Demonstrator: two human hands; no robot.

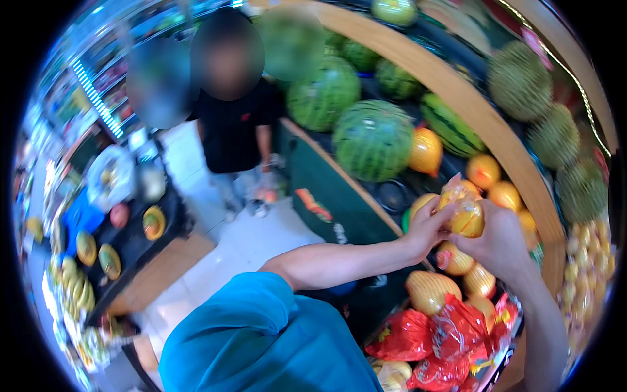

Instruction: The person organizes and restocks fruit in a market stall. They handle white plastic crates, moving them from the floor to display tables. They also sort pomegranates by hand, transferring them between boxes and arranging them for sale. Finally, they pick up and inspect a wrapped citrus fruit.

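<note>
Both my hands are closed around a yellow fruit in clear plastic wrap, held above the fruit stand. My left hand grips its left side with bent fingers. My right hand wraps the right side, its back hiding most of its fingers. The wrapped top of the fruit sticks up between the hands. Just below them lie several yellow pomelos, some in netting. More yellow-orange fruits sit behind the hands, next to large green watermelons.
Shiny red bags fill the near end of the stand. A curved wooden ledge divides it from the durians at right. Beyond the stand's green side panel stands a person in black. Bananas and cut fruits lie at left.
</note>
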